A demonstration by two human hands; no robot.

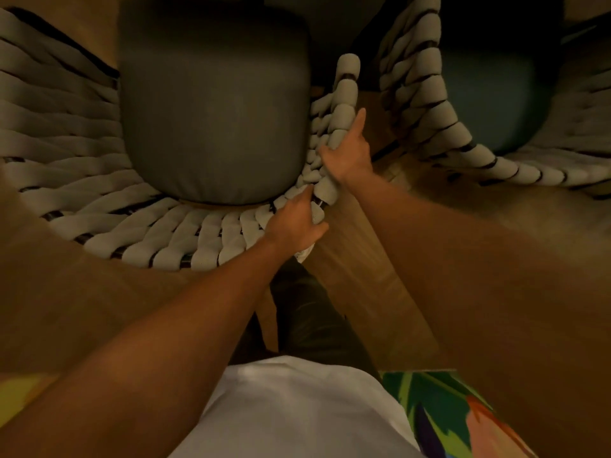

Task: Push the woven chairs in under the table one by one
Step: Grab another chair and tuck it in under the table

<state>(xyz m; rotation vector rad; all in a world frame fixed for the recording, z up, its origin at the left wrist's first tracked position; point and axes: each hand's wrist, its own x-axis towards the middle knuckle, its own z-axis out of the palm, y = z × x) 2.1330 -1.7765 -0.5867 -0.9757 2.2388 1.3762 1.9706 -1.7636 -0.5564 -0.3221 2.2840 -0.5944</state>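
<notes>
On woven chair [158, 226] right rim: both hands gripping, left hand [294, 223] nearer, right hand [347, 153] farther.

- One head-worn wide-angle view looks steeply down from above the woven chair [139, 206], close to its rim.
- It faces forward across the chair's grey cushion [215, 110].
- The wearer's white shirt [297, 411] fills the bottom edge, nearer than the chair.

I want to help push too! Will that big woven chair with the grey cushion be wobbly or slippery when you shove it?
Probably not slippery: the chair's thick woven straps give both hands, left hand and right hand, a good grip. It looks wide and low, so tipping seems unlikely. The loose cushion might shift.
</notes>
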